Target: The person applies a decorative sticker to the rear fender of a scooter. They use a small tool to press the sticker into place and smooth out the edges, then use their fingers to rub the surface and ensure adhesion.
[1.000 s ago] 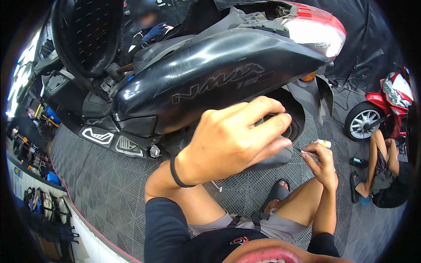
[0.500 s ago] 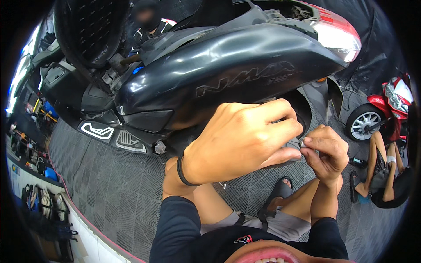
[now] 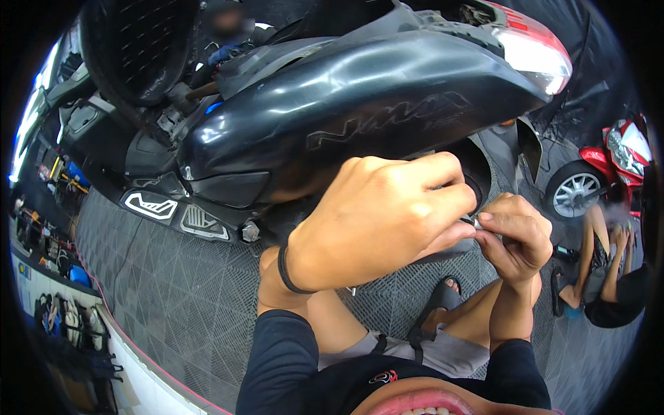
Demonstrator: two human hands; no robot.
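Note:
My left hand (image 3: 377,221), with a black band round its wrist, is back-up with its fingers bent and the thumb closed against them. What it grips, if anything, is hidden behind the hand. Thumb and forefinger of my right hand (image 3: 517,238) pinch a small silvery piece (image 3: 477,224), too small to name. That piece lies at the tips of my left thumb and fingers, where the two hands meet. Both hands are in front of the dark side panel of a scooter (image 3: 290,111), over its rear wheel area, and hide part of that wheel.
The scooter's tail light (image 3: 529,59) is at the upper right. A red scooter (image 3: 605,162) stands on the right, with a seated person (image 3: 612,290) beside it. Another person (image 3: 225,52) is behind the near scooter. Textured grey tiles (image 3: 180,290) cover the floor; bags (image 3: 72,318) hang at the left.
My hands stay together, with the right fingertips shifted slightly on the small piece. The seated person's hands have risen. Behind the scooter, the other person has moved, and a blue-gloved hand now shows.

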